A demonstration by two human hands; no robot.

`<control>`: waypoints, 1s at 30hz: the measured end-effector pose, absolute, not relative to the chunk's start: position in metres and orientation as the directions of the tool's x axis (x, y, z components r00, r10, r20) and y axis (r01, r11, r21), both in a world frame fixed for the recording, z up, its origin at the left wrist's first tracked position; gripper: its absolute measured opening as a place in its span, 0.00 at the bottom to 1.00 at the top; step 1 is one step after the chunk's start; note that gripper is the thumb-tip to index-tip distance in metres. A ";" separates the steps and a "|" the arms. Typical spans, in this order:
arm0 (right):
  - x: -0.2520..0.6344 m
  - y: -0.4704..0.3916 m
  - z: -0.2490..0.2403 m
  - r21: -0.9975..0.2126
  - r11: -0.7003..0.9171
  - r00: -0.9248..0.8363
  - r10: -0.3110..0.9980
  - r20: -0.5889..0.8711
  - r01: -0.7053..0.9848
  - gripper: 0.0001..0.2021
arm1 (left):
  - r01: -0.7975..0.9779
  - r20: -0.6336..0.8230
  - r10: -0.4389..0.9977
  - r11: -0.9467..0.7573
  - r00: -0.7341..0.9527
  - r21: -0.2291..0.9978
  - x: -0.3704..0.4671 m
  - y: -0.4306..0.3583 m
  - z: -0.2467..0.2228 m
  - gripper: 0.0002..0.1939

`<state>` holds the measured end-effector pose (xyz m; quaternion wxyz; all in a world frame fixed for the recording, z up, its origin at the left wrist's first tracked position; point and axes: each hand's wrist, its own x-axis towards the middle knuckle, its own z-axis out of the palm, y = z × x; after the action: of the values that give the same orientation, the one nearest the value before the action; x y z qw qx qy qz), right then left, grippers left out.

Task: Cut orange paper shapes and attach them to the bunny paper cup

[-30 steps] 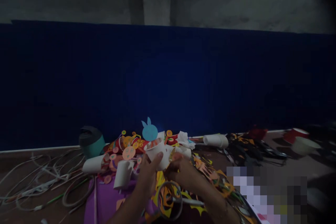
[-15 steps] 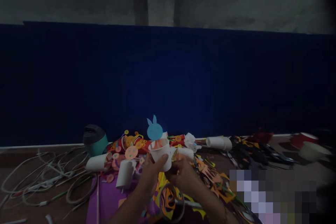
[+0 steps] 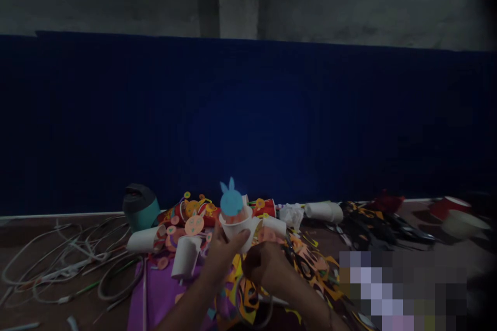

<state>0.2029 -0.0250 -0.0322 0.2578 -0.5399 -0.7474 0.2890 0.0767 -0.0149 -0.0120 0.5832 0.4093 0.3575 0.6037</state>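
My left hand [image 3: 227, 248] is wrapped round a white paper cup [image 3: 243, 230], held upright with its mouth facing up. Out of the cup rises a blue paper rabbit head [image 3: 231, 202] with two pointed ears; its lower part is hidden by the rim. Just below and right of the cup, my right hand [image 3: 267, 266] is closed, its fingertips partly hidden. A thin, pale flexible tube [image 3: 237, 295] runs from under the cup in a loop by that hand, which appears to grip it.
White cups [image 3: 186, 257] and paper cut-outs [image 3: 194, 225] crowd round the hands. Purple sheet [image 3: 159, 295] lies front left, coiled pale tubing [image 3: 70, 253] farther left. A teal and black container [image 3: 142, 207] stands behind. Dark scissors-like tools [image 3: 384, 227] lie right; a blue panel [image 3: 248, 114] closes the back.
The blue rabbit head has sunk lower into the cup and shifted slightly right. My right hand has moved a little down, away from the cup's base. My left hand keeps its hold.
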 end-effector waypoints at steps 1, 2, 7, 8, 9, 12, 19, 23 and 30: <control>0.204 -0.026 -0.035 -0.696 0.247 -0.302 0.952 0.046 0.674 0.07 | -0.407 0.078 0.997 -0.063 0.019 0.911 0.075 -0.014 -0.010 0.31; 0.205 -0.026 -0.036 -0.703 0.244 -0.323 0.946 0.021 0.669 0.07 | -0.401 0.078 0.997 -0.063 0.019 0.914 0.074 -0.014 -0.009 0.31; 0.236 -0.016 -0.020 -0.872 0.151 -0.385 0.922 -0.046 0.466 0.12 | -0.330 0.100 0.987 -0.054 0.125 0.943 0.068 -0.015 -0.002 0.31; 0.244 -0.012 -0.012 -0.904 0.133 -0.285 0.958 0.013 0.407 0.12 | -0.304 0.106 0.980 -0.050 0.170 0.951 0.067 -0.016 -0.001 0.31; 0.251 -0.009 -0.004 -0.915 0.139 -0.210 0.976 0.061 0.379 0.13 | -0.279 0.107 0.971 -0.044 0.214 0.959 0.065 -0.016 0.000 0.32; 0.262 -0.003 0.013 -0.969 0.180 -0.025 0.984 0.178 0.172 0.18 | -0.212 0.075 0.931 0.003 0.357 0.977 0.063 -0.020 0.003 0.32; 0.251 -0.012 0.016 -0.886 0.324 0.031 0.935 0.353 0.332 0.08 | -0.179 0.128 0.869 -0.046 0.478 0.983 0.071 -0.023 -0.005 0.32; 0.251 -0.016 0.022 -0.841 0.356 0.093 0.900 0.426 0.407 0.07 | -0.143 0.112 0.906 -0.057 0.408 0.988 0.077 -0.022 -0.009 0.30; 0.245 -0.020 0.025 -0.866 0.291 0.015 0.946 0.325 0.406 0.04 | -0.140 0.101 0.908 -0.047 0.406 0.989 0.082 -0.025 -0.008 0.29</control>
<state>0.2454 -0.0195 0.0253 0.4814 -0.5252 -0.6433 0.2804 0.0816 -0.0252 -0.0080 0.6057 0.5799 0.3310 0.4327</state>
